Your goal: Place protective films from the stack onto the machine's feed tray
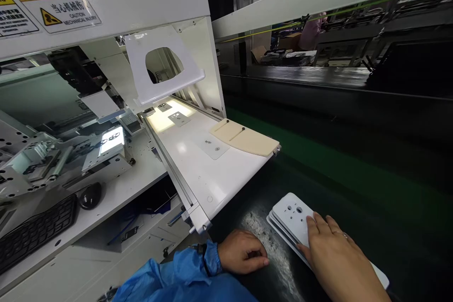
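Where the dark glossy belt (354,207) passes the machine's smooth white outfeed tray (212,174), a stack of thin matte white plates with rounded corners (292,217) lies flat, small round holes near its far end. Right hand (338,257) rests palm-down on it, fingers straight, slightly apart. Left hand (242,252) sits near the stack on the belt, fingers curled together, gripping nothing

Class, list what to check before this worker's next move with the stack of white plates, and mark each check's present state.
1. Right hand flat on the stack of white plates: ok.
2. Left hand off the stack, fisted on the dark bench: ok.
3. Stack edges flush: not ok, stepped.
4. Grey sheet lying flat on the white machine table: ok.
5. Plate count: cannot tell.
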`<act>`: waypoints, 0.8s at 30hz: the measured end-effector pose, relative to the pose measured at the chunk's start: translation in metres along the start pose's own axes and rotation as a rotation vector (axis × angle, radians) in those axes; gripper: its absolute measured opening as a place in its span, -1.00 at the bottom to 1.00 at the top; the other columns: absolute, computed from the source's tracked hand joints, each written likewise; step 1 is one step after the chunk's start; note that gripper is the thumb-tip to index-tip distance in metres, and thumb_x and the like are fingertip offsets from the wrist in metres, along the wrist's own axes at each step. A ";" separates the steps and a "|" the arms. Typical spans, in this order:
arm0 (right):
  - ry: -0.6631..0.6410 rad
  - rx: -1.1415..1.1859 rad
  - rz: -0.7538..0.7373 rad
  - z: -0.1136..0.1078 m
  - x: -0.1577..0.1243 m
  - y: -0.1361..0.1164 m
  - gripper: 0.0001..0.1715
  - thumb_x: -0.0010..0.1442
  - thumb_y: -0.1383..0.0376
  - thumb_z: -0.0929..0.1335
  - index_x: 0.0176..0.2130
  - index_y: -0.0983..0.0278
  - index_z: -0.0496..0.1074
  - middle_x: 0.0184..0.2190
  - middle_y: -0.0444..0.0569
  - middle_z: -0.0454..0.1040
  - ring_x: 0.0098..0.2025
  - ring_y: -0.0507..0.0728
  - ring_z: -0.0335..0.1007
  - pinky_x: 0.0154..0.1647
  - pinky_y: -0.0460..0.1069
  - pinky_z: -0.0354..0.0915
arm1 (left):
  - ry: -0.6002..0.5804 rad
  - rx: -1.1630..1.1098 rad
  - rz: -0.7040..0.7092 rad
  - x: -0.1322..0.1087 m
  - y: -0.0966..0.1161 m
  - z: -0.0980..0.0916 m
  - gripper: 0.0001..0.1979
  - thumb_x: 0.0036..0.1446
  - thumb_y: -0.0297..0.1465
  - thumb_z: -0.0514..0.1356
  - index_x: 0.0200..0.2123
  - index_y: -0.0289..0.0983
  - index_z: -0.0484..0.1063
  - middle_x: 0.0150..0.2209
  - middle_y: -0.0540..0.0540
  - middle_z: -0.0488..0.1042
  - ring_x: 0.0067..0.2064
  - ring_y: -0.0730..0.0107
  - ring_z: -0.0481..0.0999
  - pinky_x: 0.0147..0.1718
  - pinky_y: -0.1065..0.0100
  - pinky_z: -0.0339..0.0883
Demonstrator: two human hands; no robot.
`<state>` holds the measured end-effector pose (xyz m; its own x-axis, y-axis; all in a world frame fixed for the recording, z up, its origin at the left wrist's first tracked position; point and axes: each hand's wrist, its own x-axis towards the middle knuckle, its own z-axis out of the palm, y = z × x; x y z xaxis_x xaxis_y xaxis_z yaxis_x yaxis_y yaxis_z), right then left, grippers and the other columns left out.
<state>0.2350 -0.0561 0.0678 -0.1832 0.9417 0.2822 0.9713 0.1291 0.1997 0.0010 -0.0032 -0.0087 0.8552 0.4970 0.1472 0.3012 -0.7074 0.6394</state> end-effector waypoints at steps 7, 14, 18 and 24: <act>0.058 -0.070 0.037 -0.002 0.001 -0.013 -0.52 0.17 0.56 0.14 -0.16 0.54 0.59 -0.10 0.40 0.54 -0.15 0.39 0.58 -0.25 0.17 0.55 | -0.015 0.010 -0.013 0.000 -0.001 0.001 -0.76 0.30 -0.26 0.21 -0.30 -0.31 0.52 -0.49 -0.05 0.53 -0.40 0.43 0.52 -0.32 0.46 0.36; 0.035 -0.058 -0.013 -0.006 0.000 -0.011 -0.50 0.14 0.57 0.15 -0.17 0.48 0.61 -0.12 0.35 0.56 -0.22 0.33 0.60 -0.31 0.10 0.56 | -0.027 0.027 -0.017 0.001 0.000 0.000 -0.70 0.33 -0.20 0.16 -0.31 -0.30 0.52 -0.50 -0.05 0.52 -0.40 0.43 0.51 -0.33 0.45 0.35; 0.055 -0.030 -0.064 -0.006 -0.002 -0.008 -0.50 0.13 0.55 0.15 -0.18 0.48 0.61 -0.16 0.36 0.58 -0.24 0.30 0.61 -0.30 0.07 0.56 | -0.016 0.026 -0.019 0.001 0.000 0.000 -0.70 0.33 -0.21 0.17 -0.31 -0.31 0.53 -0.49 -0.06 0.54 -0.40 0.43 0.52 -0.34 0.46 0.36; 0.082 0.143 -0.070 -0.012 -0.011 0.005 -0.52 0.12 0.50 0.15 -0.28 0.32 0.61 -0.31 0.24 0.62 -0.44 0.25 0.57 -0.55 0.05 0.47 | -0.018 0.023 -0.015 0.001 0.000 0.000 -0.76 0.30 -0.26 0.21 -0.30 -0.32 0.53 -0.47 -0.06 0.56 -0.39 0.43 0.53 -0.32 0.46 0.36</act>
<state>0.2400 -0.0697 0.0772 -0.2574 0.9012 0.3487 0.9663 0.2422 0.0873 0.0017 -0.0026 -0.0081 0.8579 0.4987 0.1235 0.3235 -0.7111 0.6243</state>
